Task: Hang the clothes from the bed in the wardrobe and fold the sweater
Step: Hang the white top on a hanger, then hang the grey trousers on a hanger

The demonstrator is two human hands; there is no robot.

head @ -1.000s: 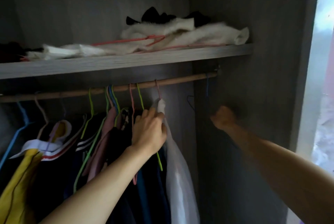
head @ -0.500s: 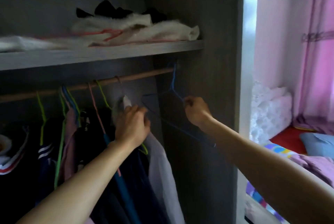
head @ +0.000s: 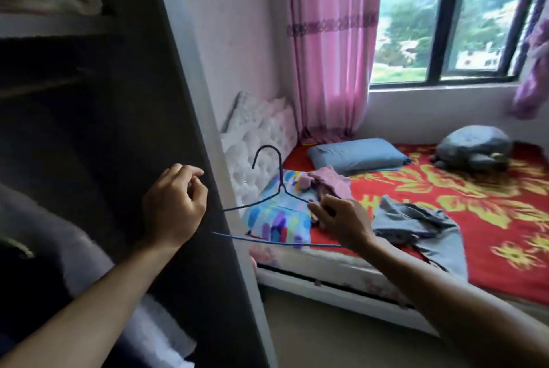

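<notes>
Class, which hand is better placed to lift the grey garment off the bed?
Left, probably: the right hand grips the blue hanger; the left hand, fingers curled, seems empty, though farther away.

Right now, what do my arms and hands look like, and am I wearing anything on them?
Your left forearm and right forearm are bare to the picture's edge, with no sleeves. The left hand and right hand have no gloves, and no watch, bracelet or ring shows. The picture is too blurred for finer marks.
</notes>
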